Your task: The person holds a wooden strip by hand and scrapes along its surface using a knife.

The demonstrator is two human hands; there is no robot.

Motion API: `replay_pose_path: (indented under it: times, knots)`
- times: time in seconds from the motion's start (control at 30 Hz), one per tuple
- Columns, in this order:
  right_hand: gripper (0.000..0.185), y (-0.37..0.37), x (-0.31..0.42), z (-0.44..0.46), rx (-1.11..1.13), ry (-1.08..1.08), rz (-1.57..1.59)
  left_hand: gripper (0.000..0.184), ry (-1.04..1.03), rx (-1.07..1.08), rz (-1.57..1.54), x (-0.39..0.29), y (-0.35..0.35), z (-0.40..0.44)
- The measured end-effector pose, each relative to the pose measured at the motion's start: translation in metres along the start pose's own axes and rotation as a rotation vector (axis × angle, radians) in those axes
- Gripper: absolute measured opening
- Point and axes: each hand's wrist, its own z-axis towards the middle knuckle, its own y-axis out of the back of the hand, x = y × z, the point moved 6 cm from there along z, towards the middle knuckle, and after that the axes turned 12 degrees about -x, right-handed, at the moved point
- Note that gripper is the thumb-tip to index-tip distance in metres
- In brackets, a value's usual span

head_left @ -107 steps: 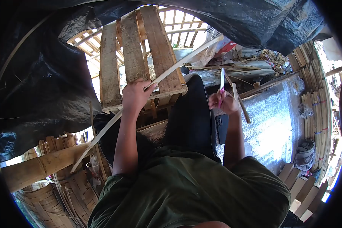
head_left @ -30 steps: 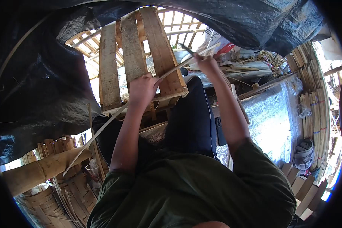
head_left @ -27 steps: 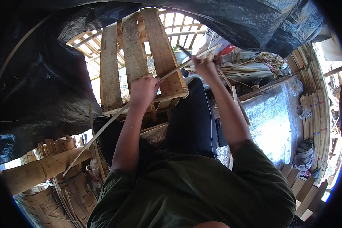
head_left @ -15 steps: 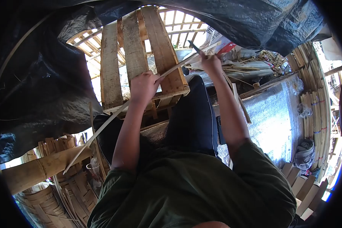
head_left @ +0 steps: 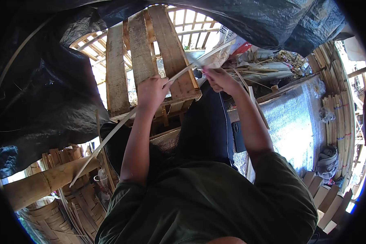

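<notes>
Lower now, our right hand grips a pink-handled knife at the long pale wooden strip our left hand clasps across the brown slatted wooden crate; likely shaving, we need it steady next.

"Pr", "of Re" on white sack

A silvery sheet is spread at the right; near its left edge a dark phone is seen. By its lower right corner a grey cloth bundle is set, with cut wooden pieces laid below. Along its right edge slats are bound with coloured ties. Beyond its far edge a printed sack is propped. At the left, black plastic sheeting is draped above a bamboo pole, below which woven baskets are placed.
</notes>
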Motion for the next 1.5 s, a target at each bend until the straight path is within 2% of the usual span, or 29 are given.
replay_pose_path:
  times: [0.03, 0.07, 0.13, 0.17, 0.2, 0.27, 0.3, 0.33, 0.4, 0.47, 0.53, 0.6, 0.67, 0.7, 0.77, 0.8, 0.87, 1.0, 1.07, 1.1, 1.2, 1.23, 1.27, 1.33, 1.37, 1.4, 1.5]
  knots:
    - [0.053, 0.006, -0.017, 0.002, 0.292, -0.09, 0.361, 0.03, 0.002, -0.002, 0.011, 0.002, -0.002, -0.001]
    - [0.053, 0.014, -0.028, -0.002, 0.294, -0.09, 0.357, 0.03, 0.005, -0.004, 0.01, 0.003, -0.003, -0.001]
    - [0.049, 0.016, -0.037, -0.027, 0.4, 0.026, 0.627, 0.03, -0.004, -0.037, -0.006, 0.003, -0.003, -0.002]
    - [0.042, 0.02, -0.041, -0.042, 0.345, -0.086, 0.568, 0.03, -0.004, -0.033, -0.005, 0.003, -0.003, -0.003]
    - [0.042, 0.02, -0.047, -0.042, 0.343, -0.089, 0.572, 0.03, -0.002, -0.036, -0.016, 0.003, -0.003, -0.002]
    - [0.04, 0.044, -0.074, -0.022, -0.088, -0.046, 0.74, 0.031, -0.001, -0.04, -0.028, 0.001, -0.001, 0.0]
    - [0.034, 0.103, -0.132, 0.027, -0.432, 0.378, 0.178, 0.027, 0.019, -0.03, -0.032, 0.0, 0.0, 0.001]
    - [0.034, 0.108, -0.129, 0.035, -0.432, 0.377, 0.179, 0.025, 0.04, -0.018, -0.037, 0.0, 0.001, 0.0]
    - [0.029, 0.131, -0.136, 0.034, -0.713, 0.117, 0.579, 0.025, 0.036, -0.018, -0.036, -0.001, 0.001, 0.0]
    - [0.029, 0.11, -0.083, 0.007, -0.784, 0.165, 0.651, 0.025, 0.033, -0.022, -0.035, 0.0, 0.001, 0.0]
    - [0.031, 0.101, -0.054, 0.007, -0.629, 0.22, 0.327, 0.025, 0.004, -0.08, -0.04, -0.001, 0.001, -0.002]
    - [0.034, 0.096, -0.024, 0.01, -0.62, 0.226, 0.265, 0.025, -0.017, -0.085, -0.014, -0.003, 0.001, -0.003]
    - [0.047, 0.112, 0.003, 0.026, -0.841, 0.316, -0.273, 0.025, -0.042, -0.087, 0.014, -0.004, 0.0, -0.004]
    - [0.047, 0.116, 0.011, 0.032, -0.843, 0.313, -0.269, 0.025, -0.051, -0.08, 0.035, -0.003, -0.002, -0.005]
    - [0.059, 0.126, 0.033, 0.035, -0.979, 0.358, -0.475, 0.025, -0.063, -0.073, 0.058, -0.004, -0.003, -0.006]
    - [0.059, 0.128, 0.038, 0.037, -0.981, 0.359, -0.471, 0.025, -0.081, -0.074, 0.084, -0.005, -0.003, -0.007]
    - [0.062, 0.127, 0.035, 0.047, -0.9, 0.188, -0.509, 0.025, -0.099, -0.075, 0.113, -0.004, -0.003, -0.008]
    - [0.065, 0.13, 0.043, 0.042, -0.918, 0.278, -0.651, 0.025, -0.123, -0.116, 0.102, -0.008, -0.004, -0.011]
    - [0.061, 0.145, 0.039, 0.043, -0.774, 0.05, -0.504, 0.025, -0.132, -0.129, 0.12, -0.008, -0.005, -0.011]
    - [0.064, 0.147, 0.039, 0.052, -0.809, 0.164, -0.595, 0.026, -0.138, -0.134, 0.109, -0.007, -0.006, -0.011]
    - [0.069, 0.133, 0.042, 0.055, -0.828, 0.226, -0.682, 0.024, -0.156, -0.12, 0.126, -0.009, -0.006, -0.01]
    - [0.067, 0.134, 0.047, 0.045, -0.739, 0.084, -0.576, 0.023, -0.158, -0.102, 0.155, -0.008, -0.006, -0.01]
    - [0.067, 0.134, 0.039, 0.056, -0.735, 0.083, -0.574, 0.023, -0.156, -0.099, 0.158, -0.008, -0.005, -0.01]
    - [0.065, 0.144, 0.021, 0.083, -0.865, 0.195, -0.61, 0.022, -0.152, -0.105, 0.14, -0.009, -0.004, -0.009]
    - [0.064, 0.123, 0.028, 0.069, -0.755, 0.179, -0.506, 0.022, -0.156, -0.106, 0.144, -0.009, -0.005, -0.007]
    - [0.064, 0.126, 0.038, 0.061, -0.755, 0.178, -0.504, 0.023, -0.165, -0.132, 0.145, -0.009, -0.004, -0.008]
    - [0.062, 0.139, 0.036, 0.054, -0.74, -0.044, -0.39, 0.023, -0.16, -0.15, 0.137, -0.009, -0.004, -0.009]
